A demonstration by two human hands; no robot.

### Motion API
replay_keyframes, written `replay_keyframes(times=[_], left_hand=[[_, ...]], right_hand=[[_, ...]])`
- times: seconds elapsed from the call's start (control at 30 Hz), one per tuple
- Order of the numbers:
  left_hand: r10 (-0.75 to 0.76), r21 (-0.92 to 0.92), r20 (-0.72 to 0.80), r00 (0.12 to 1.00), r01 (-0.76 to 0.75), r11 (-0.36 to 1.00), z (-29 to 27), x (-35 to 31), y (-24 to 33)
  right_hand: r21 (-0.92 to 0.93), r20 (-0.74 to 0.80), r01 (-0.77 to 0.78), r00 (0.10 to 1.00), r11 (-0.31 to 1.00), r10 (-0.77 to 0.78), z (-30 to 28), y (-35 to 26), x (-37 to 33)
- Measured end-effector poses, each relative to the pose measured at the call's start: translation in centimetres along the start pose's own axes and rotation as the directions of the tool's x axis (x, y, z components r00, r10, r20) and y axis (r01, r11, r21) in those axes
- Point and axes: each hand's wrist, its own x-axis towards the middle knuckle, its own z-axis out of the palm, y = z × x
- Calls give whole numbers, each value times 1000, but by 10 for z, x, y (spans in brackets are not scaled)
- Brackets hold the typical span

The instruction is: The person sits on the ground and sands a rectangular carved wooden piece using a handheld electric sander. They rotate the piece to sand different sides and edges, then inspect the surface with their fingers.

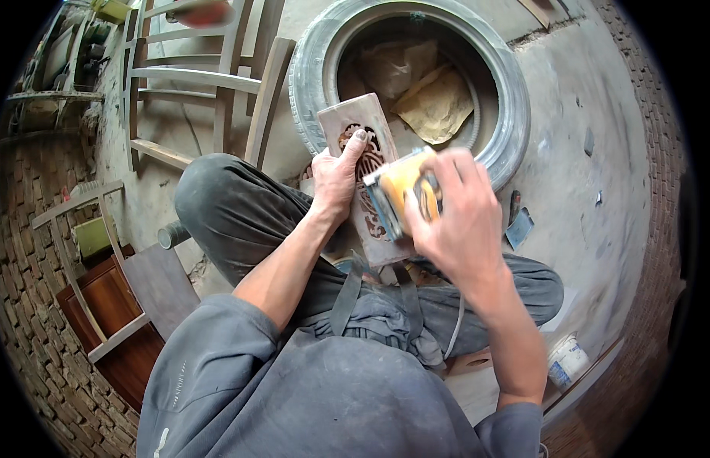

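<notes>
My left hand (339, 172) grips the left edge of a carved wooden panel (353, 114), thumb on its face and fingers behind. The panel is pale with dust, tilted, and has dark openwork scrolls down its middle. In my right hand (460, 214) is a yellow electric sander (400, 185), blurred by motion. Its flat pad is turned toward the panel's right side; whether it touches there I cannot tell. A pale cord (456, 324) hangs below my right hand toward my lap.
Ahead lies a dusty tyre (507, 84) with crumpled brown paper (437, 103) inside. Wooden chair frames (194, 78) stand at the far left, a brown wooden panel (111, 305) at the left. Blue sandpaper (520, 227) lies right of the tyre, a white tub (568, 360) at the lower right.
</notes>
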Motion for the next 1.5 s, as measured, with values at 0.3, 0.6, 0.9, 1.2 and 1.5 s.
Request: replay_keyframes(times=[0.3, 0.6, 0.9, 1.2, 1.5], left_hand=[[-22, -42, -5, 1000, 22, 999, 4, -6, 4], [4, -10, 4, 1000, -4, 1000, 1, -2, -1], [-7, -10, -11, 1000, 7, 1000, 3, -4, 1], [2, -37, 2, 1000, -2, 999, 7, -1, 4], [-22, -31, 3, 1000, 22, 999, 2, -3, 0]], right_hand=[[-31, 93, -118, 988, 993, 120, -9, -17, -16], [-35, 125, -108, 986, 994, 111, -11, -18, -20], [-35, 150, -127, 980, 991, 131, -13, -17, -22], [-22, 96, -104, 990, 994, 105, -4, -10, 4], [-15, 138, -197, 971, 980, 197, -25, -31, -91]])
